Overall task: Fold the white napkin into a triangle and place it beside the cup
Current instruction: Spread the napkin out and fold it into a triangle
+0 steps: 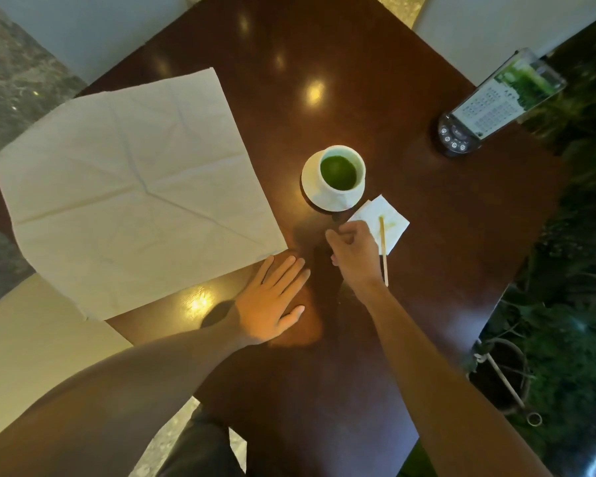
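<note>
The left hand (272,301) is laid flat on the dark bench (427,235), fingers (286,270) straight and spread, just beside the near corner of the white napkin (135,187). The right hand (355,253) is held with fingers curled; whether anything is pinched cannot be told. The napkin is spread open, creased, overhanging the bench's left edge. Farther on, the cup (341,170) of green liquid is seen on its saucer (312,191), near the napkin's right edge.

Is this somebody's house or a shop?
Probably a café or tea house: a cup of green drink on a saucer, a standing menu card with call buttons, and a dark polished table beside plants.
</note>
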